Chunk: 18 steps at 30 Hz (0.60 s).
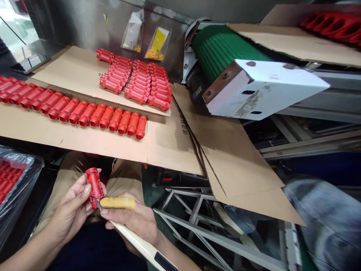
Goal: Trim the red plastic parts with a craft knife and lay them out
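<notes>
My left hand [73,201] is closed around a red plastic sleeve [95,183], a short ribbed tube with cut-out slots, and tilts it above my lap. My right hand [138,217] grips a utility knife [134,238] with a long cream handle and a dark patch near its rear end. A yellow finger cot [120,203] covers the index finger of that hand. The short grey blade [98,205] meets the lower end of the sleeve; whether it cuts into the plastic I cannot tell.
Cardboard [166,152] covers the bench, bearing a long row of red sleeves [97,114] and a stacked group [135,81] behind. A green conveyor belt [220,49] with a white metal end [262,88] juts in at right. A plastic-lined bin [28,165] stands left; another person's leg [324,218] shows right.
</notes>
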Tool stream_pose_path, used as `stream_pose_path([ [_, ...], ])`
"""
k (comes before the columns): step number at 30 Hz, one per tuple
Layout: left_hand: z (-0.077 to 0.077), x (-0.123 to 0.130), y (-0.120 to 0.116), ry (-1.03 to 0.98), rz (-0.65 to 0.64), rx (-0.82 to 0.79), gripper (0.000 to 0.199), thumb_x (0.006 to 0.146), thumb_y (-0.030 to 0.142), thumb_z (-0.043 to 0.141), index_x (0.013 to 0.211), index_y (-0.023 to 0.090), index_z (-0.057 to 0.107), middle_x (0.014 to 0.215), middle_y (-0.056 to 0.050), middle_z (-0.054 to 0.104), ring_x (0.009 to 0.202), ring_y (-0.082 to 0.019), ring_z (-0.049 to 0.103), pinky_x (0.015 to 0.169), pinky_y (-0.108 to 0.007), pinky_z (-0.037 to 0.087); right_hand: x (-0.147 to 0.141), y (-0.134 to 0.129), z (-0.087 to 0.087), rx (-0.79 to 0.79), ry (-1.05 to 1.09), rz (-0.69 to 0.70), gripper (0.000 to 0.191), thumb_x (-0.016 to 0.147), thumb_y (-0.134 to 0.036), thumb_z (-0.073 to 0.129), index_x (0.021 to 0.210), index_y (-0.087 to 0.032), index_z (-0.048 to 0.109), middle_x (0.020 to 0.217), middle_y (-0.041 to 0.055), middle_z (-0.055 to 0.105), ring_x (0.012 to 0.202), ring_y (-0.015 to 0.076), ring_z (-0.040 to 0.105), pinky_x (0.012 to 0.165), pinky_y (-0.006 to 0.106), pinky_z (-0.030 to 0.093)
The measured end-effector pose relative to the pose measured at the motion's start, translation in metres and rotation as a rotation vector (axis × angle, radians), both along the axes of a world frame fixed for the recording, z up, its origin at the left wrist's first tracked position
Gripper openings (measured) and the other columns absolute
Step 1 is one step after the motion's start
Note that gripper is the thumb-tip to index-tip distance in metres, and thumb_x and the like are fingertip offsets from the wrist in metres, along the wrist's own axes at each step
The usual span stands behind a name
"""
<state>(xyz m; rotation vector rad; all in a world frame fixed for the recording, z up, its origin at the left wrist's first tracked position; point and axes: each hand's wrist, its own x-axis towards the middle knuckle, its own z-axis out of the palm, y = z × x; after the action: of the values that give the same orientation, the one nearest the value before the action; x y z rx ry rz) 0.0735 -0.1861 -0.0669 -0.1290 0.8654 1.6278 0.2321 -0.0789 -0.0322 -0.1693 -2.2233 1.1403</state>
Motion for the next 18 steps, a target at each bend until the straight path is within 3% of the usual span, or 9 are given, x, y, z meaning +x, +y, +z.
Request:
stream_pose_path([
  [4, -0.002, 0.001, 0.001, -0.040, -0.006, -0.007, 0.051, 0.087, 0.037, 0.085, 0.135, 0.025, 0.074, 0.088, -0.007, 0.074, 0.066, -0.013, 0.060, 0.057, -0.019, 0.049, 0.000, 0.001, 0.000, 0.006, -0.001, 0.024, 0.042, 0.101, -0.011, 0.072, 0.142, -0.022, 0.069, 0.119, 0.0104, 0.081, 0.099, 0.0214, 0.079, 0.088, 0.035, 0.070],
  [7, -0.003, 0.000, 0.004, -0.084, -0.082, -0.007, 0.052, 0.085, 0.040, 0.087, 0.134, 0.026, 0.076, 0.077, -0.004, 0.070, 0.052, -0.007, 0.049, 0.046, -0.015, 0.037, -0.003, 0.002, -0.003, 0.008, 0.016, 0.050, 0.044, 0.101, -0.011, 0.072, 0.144, -0.022, 0.067, 0.116, 0.0106, 0.081, 0.099, 0.0220, 0.079, 0.089, 0.035, 0.070],
  [10, -0.004, -0.001, 0.008, -0.127, -0.210, -0.053, 0.058, 0.078, 0.046, 0.090, 0.130, 0.024, 0.078, 0.062, 0.002, 0.059, 0.041, -0.002, 0.031, 0.040, -0.014, 0.022, -0.005, 0.002, -0.005, -0.021, -0.009, 0.071, 0.057, 0.098, -0.010, 0.076, 0.150, -0.029, 0.064, 0.121, 0.0074, 0.081, 0.105, 0.0224, 0.080, 0.091, 0.032, 0.070],
  [14, -0.006, -0.002, 0.009, -0.166, -0.309, -0.140, 0.063, 0.070, 0.049, 0.094, 0.125, 0.023, 0.080, 0.067, -0.001, 0.066, 0.039, -0.003, 0.034, 0.040, -0.017, 0.019, -0.006, 0.002, -0.005, -0.100, -0.005, 0.071, 0.073, 0.091, -0.008, 0.083, 0.152, -0.041, 0.061, 0.126, 0.0008, 0.079, 0.106, 0.0229, 0.081, 0.096, 0.029, 0.069],
  [18, -0.011, 0.000, 0.007, -0.197, -0.344, -0.154, 0.062, 0.072, 0.048, 0.091, 0.126, 0.022, 0.080, 0.070, -0.004, 0.069, 0.037, -0.002, 0.034, 0.041, -0.018, 0.019, -0.006, 0.000, -0.003, -0.171, -0.031, 0.066, 0.077, 0.089, -0.004, 0.083, 0.150, -0.045, 0.062, 0.128, -0.0023, 0.078, 0.110, 0.0245, 0.080, 0.097, 0.030, 0.070],
])
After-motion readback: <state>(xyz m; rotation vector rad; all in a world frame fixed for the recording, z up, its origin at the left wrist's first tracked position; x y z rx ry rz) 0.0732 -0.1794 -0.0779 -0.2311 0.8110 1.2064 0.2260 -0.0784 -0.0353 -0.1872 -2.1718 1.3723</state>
